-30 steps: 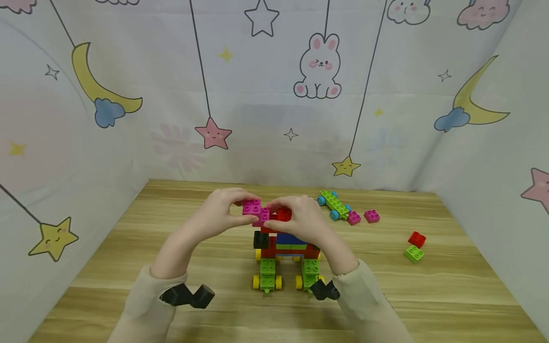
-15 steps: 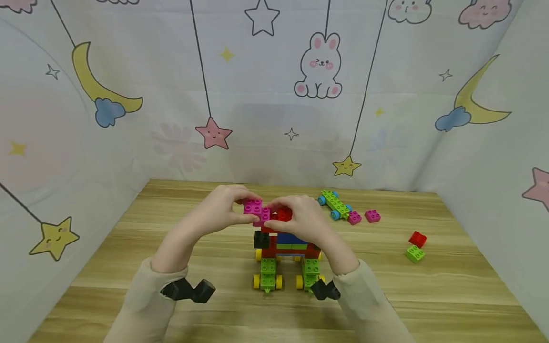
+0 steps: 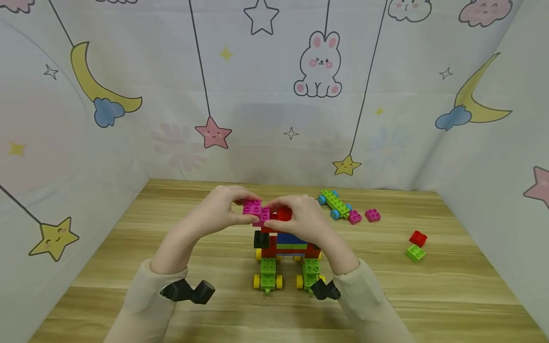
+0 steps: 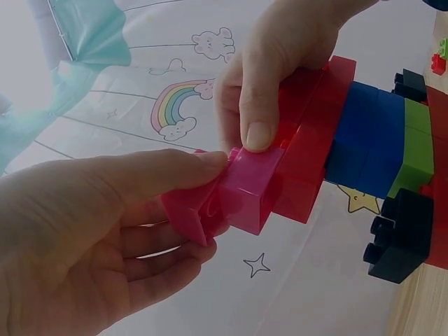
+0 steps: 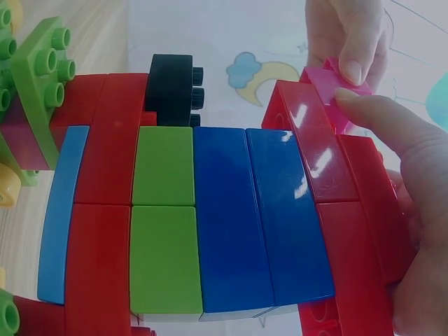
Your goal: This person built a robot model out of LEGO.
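Observation:
My left hand (image 3: 225, 207) pinches a pink building brick (image 3: 252, 207) between thumb and fingers. That brick sits offset to the left on a second pink brick (image 4: 248, 185), its underside partly overhanging. The second brick stands at the left end of a red row (image 5: 318, 154) that tops a tall brick build (image 3: 285, 239). My right hand (image 3: 302, 214) grips this second brick, thumb at the near face and fingers behind, while its palm lies by the red bricks. Beneath come blue (image 5: 231, 217), green (image 5: 164, 231) and red layers. Part of the top is behind my right hand.
The build stands on green bases (image 3: 268, 275) with yellow wheels; a black brick (image 3: 261, 239) juts out at its left. At the back right lie a green car base (image 3: 334, 204) with blue wheels and pink bricks (image 3: 372, 215). Farther right are a red brick (image 3: 418, 238) and a green brick (image 3: 415, 253).
My left wrist has risen very slightly, with its fingers still on the pink brick. My right hand and the build look the same.

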Motion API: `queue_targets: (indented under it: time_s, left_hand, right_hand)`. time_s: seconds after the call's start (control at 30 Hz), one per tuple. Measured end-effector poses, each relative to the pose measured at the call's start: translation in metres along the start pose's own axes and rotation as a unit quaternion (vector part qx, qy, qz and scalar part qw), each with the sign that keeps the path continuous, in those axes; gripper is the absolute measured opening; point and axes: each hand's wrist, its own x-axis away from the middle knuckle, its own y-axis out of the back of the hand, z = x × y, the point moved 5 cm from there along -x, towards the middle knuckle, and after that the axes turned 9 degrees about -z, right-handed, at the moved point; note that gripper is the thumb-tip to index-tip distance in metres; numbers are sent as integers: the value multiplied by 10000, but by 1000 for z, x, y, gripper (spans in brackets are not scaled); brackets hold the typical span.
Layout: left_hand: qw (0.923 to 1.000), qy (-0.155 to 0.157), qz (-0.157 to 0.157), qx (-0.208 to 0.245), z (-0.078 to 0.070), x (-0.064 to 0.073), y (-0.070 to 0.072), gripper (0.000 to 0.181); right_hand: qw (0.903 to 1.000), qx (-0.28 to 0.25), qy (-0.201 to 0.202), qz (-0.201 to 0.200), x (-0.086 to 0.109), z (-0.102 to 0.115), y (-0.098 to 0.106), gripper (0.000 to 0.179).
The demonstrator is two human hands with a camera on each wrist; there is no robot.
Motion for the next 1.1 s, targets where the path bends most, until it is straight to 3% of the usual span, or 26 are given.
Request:
queue_targets:
  time_s: [0.43, 0.93, 1.1]
  left_hand:
    - [9999, 68, 4, 124, 1, 0, -2, 32]
    - [9989, -324, -323, 84, 2, 3, -8, 38]
    - [9987, -249, -342, 290, 5, 2, -9, 40]
  right_hand:
    - [10000, -44, 35, -26, -1, 1, 2, 38]
    - [9999, -109, 85, -17, 0, 1, 2, 36]
    - [9999, -121, 114, 5, 0, 3, 3, 37]
